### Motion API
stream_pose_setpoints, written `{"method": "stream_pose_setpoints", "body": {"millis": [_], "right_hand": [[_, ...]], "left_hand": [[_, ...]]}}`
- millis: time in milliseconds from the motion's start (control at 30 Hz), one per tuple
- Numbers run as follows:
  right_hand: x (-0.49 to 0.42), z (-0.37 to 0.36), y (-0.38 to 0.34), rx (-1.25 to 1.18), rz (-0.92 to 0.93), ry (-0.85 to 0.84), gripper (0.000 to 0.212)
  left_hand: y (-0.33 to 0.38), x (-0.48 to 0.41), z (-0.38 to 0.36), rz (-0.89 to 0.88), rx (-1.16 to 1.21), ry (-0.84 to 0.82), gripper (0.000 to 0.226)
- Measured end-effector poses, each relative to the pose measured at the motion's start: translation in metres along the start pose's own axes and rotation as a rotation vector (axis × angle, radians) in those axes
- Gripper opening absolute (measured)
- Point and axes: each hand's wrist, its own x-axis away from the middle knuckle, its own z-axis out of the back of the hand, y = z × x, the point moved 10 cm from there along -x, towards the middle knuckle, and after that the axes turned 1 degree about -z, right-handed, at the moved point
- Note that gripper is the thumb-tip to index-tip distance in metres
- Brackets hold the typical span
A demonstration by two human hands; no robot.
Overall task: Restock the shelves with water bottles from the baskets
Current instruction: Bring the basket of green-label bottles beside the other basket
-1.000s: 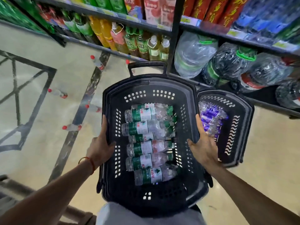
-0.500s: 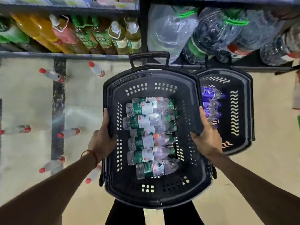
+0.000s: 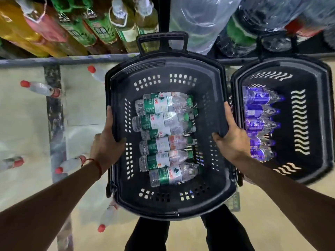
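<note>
The left hand and right hand curl fingers over the basket rim at 9 and 3 o'clock; its bottles likely make it heavy.

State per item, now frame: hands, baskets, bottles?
left hand: grips held basket's left rim.
right hand: grips its right rim.
held basket: upright, partly filled.
green-label bottles: capped, lying sideways in held basket.
second basket: beside it on the right, untouched.
purple-label bottles: lying in second basket.
red-cap bottles: lying scattered on floor.
</note>
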Motion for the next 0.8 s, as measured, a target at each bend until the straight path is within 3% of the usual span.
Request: {"method": "stream_pose_setpoints", "body": {"millis": [567, 800], "right_hand": [[-0.018, -0.076, 0.028, 0.004, -0.070, 0.033, 0.107], [-0.027, -0.076, 0.030, 0.033, -0.013, 0.145, 0.104]], "left_hand": [[-0.046, -0.023, -0.058, -0.023, 0.062, 0.023, 0.112], [-0.048, -0.031, -0.062, -0.027, 0.057, 0.052, 0.111]]}}
